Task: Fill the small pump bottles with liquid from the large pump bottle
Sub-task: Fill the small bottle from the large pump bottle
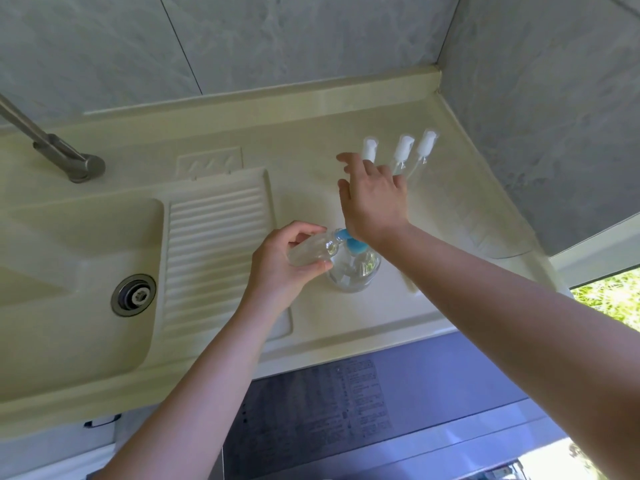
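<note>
Filling step under way. Left hand (pixel 284 261) is gripping a small bottle (pixel 310 249), cap off, tipped almost flat, its open mouth sitting right at the blue spout (pixel 341 234) of the big bottle (pixel 353 270). Big bottle is standing upright on the counter (pixel 346 317), just right of the left hand and directly under the right wrist.

Right hand (pixel 372 199) is hovering above and beyond the pump head, fingers spread and relaxed, gripping nothing, palm facing down. Heel of the hand looks close to the blue pump top (pixel 356 245); contact cannot be told.

Three more small bottles (pixel 403 148), white caps on, are standing in a row just past the right fingertips. Cannot tell whether any has liquid.

Judgement: early in the job. Next move probably calls for the right hand coming down square on the pump top and pressing, while the left is keeping the mouth lined up under the spout. A slight miss would likely spill liquid onto the counter.

Sink (pixel 69 258) and ribbed drainer (pixel 214 251) lying left of the left hand.
</note>
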Demonstrator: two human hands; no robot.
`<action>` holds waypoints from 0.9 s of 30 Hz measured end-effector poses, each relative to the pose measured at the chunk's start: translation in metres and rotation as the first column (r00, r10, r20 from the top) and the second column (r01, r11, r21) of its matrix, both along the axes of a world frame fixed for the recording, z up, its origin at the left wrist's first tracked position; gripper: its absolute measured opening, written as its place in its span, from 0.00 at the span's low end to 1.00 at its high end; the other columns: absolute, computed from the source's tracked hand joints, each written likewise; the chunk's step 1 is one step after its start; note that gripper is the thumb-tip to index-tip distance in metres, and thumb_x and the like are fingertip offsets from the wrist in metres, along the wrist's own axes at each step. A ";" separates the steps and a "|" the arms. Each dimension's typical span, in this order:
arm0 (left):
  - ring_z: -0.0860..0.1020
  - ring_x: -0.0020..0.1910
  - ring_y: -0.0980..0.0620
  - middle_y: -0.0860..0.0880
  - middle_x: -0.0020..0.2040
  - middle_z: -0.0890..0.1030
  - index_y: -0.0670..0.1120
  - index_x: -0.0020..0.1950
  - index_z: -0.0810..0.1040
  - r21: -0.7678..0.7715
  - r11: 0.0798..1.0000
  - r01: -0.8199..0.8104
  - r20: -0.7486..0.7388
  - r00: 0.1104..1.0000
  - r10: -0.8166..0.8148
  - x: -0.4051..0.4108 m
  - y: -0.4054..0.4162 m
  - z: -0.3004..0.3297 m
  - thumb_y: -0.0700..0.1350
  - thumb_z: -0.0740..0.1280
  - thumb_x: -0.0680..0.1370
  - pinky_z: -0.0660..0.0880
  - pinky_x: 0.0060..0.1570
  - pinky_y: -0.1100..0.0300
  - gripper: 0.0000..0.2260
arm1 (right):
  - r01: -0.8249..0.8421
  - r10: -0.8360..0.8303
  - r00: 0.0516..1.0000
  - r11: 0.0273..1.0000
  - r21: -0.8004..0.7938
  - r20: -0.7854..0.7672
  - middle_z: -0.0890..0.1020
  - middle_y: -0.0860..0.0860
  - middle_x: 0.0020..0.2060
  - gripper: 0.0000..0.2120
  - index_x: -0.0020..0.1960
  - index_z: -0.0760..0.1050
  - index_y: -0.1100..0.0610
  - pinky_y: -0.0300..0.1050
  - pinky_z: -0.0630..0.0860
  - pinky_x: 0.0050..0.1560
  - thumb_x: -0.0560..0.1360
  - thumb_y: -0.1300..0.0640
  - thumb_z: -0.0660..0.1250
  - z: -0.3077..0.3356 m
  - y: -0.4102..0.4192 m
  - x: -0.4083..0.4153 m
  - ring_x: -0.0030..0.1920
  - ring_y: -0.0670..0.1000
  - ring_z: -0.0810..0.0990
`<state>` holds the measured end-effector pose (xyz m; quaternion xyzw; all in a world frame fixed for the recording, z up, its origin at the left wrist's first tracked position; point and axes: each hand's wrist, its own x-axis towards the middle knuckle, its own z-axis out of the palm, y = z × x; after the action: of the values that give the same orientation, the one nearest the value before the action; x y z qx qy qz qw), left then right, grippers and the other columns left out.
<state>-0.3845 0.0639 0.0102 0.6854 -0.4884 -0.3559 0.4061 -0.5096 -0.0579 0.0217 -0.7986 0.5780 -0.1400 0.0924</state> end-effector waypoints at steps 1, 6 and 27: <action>0.77 0.51 0.54 0.58 0.49 0.82 0.55 0.53 0.82 -0.002 1.000 0.000 0.001 1.000 0.000 0.000 0.000 0.001 0.40 0.79 0.66 0.69 0.51 0.71 0.19 | 0.000 0.001 1.000 1.000 -0.016 0.007 0.77 0.50 0.64 0.20 0.74 0.62 0.49 0.54 0.64 0.60 0.82 0.52 0.55 0.002 -0.001 0.000 0.63 0.59 0.73; 0.77 0.52 0.54 0.57 0.50 0.81 0.57 0.53 0.81 -0.022 1.000 0.003 0.006 1.000 -0.003 0.001 0.000 0.002 0.41 0.79 0.66 0.71 0.54 0.66 0.19 | 0.014 -0.013 1.000 0.999 -0.030 0.009 0.79 0.48 0.62 0.20 0.72 0.65 0.49 0.53 0.63 0.59 0.81 0.54 0.54 -0.001 0.001 -0.003 0.62 0.58 0.73; 0.77 0.53 0.56 0.56 0.52 0.82 0.57 0.53 0.81 -0.013 1.000 0.003 0.000 1.000 -0.003 0.002 0.002 -0.005 0.42 0.79 0.66 0.72 0.56 0.63 0.19 | 0.015 -0.015 1.000 0.996 -0.085 0.004 0.80 0.47 0.60 0.22 0.73 0.66 0.48 0.52 0.62 0.61 0.80 0.54 0.55 -0.005 -0.001 -0.004 0.66 0.57 0.71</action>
<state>-0.3827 0.0658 0.0053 0.6819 -0.4920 -0.3533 0.4100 -0.5137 -0.0585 0.0172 -0.7971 0.5774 -0.1667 0.0583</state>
